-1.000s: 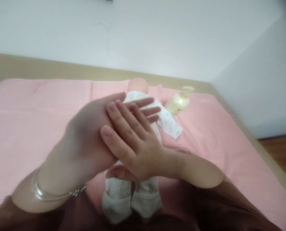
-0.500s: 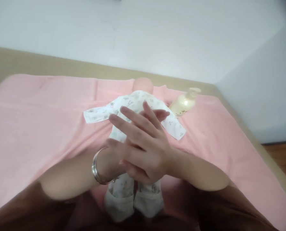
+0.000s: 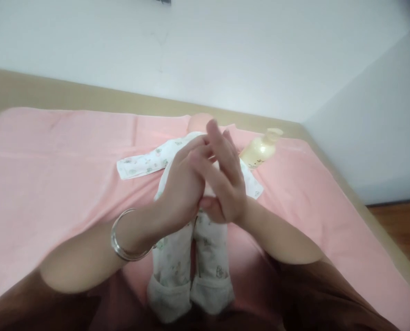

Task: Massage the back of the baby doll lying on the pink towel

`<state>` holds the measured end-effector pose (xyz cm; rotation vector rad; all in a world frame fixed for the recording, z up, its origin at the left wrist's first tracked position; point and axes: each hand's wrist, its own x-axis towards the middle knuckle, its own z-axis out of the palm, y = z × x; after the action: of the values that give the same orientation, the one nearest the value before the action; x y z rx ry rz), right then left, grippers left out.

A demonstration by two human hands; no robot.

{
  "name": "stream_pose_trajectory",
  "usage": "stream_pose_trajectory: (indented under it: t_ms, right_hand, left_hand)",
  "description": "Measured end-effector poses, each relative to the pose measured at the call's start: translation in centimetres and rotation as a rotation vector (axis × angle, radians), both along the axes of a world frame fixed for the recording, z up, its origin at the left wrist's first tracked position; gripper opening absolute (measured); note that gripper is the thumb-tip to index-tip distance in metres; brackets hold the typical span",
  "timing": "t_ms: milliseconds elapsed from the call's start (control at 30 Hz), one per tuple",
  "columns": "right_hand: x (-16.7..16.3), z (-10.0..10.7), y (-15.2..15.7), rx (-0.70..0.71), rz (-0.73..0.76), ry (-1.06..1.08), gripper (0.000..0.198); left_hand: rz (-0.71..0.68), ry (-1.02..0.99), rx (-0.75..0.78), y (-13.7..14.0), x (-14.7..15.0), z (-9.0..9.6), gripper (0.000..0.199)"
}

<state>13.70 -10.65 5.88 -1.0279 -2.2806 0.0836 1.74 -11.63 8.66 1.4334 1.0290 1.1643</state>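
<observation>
My left hand (image 3: 182,184), with a silver bangle (image 3: 117,239) on its wrist, is pressed against my right hand (image 3: 227,188) in front of me. The right fingers are stretched out and spread, crossing over the left fingertips, which are partly hidden. No object shows between the palms. Under them lies what looks like a baby doll in a white printed outfit (image 3: 175,257), its smooth round head (image 3: 201,122) at the far end and its covered feet towards me. My hands hide most of its trunk.
A pale yellow pump bottle (image 3: 260,151) leans at the doll's right side. Everything lies on a pink cloth (image 3: 70,174) spread over a beige surface (image 3: 28,87). A white wall (image 3: 225,55) stands behind, and wooden floor (image 3: 401,225) shows at the right.
My hands have shifted against each other: the right hand lay across the left, and now both are turned more upright, side by side. The doll and bottle stay put.
</observation>
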Motion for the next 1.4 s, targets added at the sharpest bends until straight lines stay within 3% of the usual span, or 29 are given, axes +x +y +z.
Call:
stream_pose_trajectory:
  t_ms: [100, 300, 400, 500, 633, 767, 867, 967, 1100, 1233, 1333, 1400]
  right_hand:
    - [0.4, -1.5, 2.1, 0.117, -0.127, 0.097, 0.054]
    - [-0.3, -5.4, 3.8, -0.007, -0.099, 0.061, 0.055]
    - [-0.4, -6.2, 4.3, -0.073, -0.114, -0.048, 0.050]
    - [0.4, -6.1, 5.5, -0.108, -0.067, -0.118, 0.047]
    - [2.2, -5.7, 7.9, -0.164, -0.082, -0.179, 0.048]
    - [3.2, -5.8, 9.3, -0.252, -0.277, -0.165, 0.057]
    - [2.4, -5.9, 8.4, -0.261, -0.454, -0.173, 0.061]
    - [0.7, -5.7, 5.9, -0.201, -0.529, -0.230, 0.062]
    - [-0.6, -5.2, 3.8, -0.129, -0.378, -0.295, 0.058]
    - [1.7, -5.3, 7.0, -0.181, -0.103, -0.295, 0.054]
    - [3.9, -5.7, 10.0, -0.236, -0.124, -0.209, 0.056]
    - [4.1, -5.7, 10.4, -0.253, -0.197, -0.193, 0.059]
  left_hand:
    - [0.025, -0.123, 0.036, 3.0, -0.1, -0.3, 0.029]
    - [0.349, -0.007, 0.018, 8.9, -0.4, -6.2, 0.031]
    - [0.337, 0.125, 0.096, 10.5, -0.8, -8.8, 0.036]
    - [0.294, 0.241, 0.176, 10.8, -1.2, -10.1, 0.036]
    - [0.271, 0.320, 0.251, 10.7, -1.5, -10.6, 0.037]
    - [0.257, 0.356, 0.256, 10.8, -1.6, -10.7, 0.041]
    - [0.265, 0.362, 0.251, 10.9, -1.7, -11.0, 0.042]
    - [0.282, 0.348, 0.241, 11.1, -1.8, -11.3, 0.042]
    - [0.290, 0.338, 0.238, 11.4, -1.9, -11.7, 0.042]
    - [0.288, 0.359, 0.265, 11.4, -1.9, -11.7, 0.042]
    - [0.266, 0.383, 0.289, 11.1, -2.0, -11.5, 0.042]
    - [0.262, 0.386, 0.292, 11.1, -2.0, -11.5, 0.042]
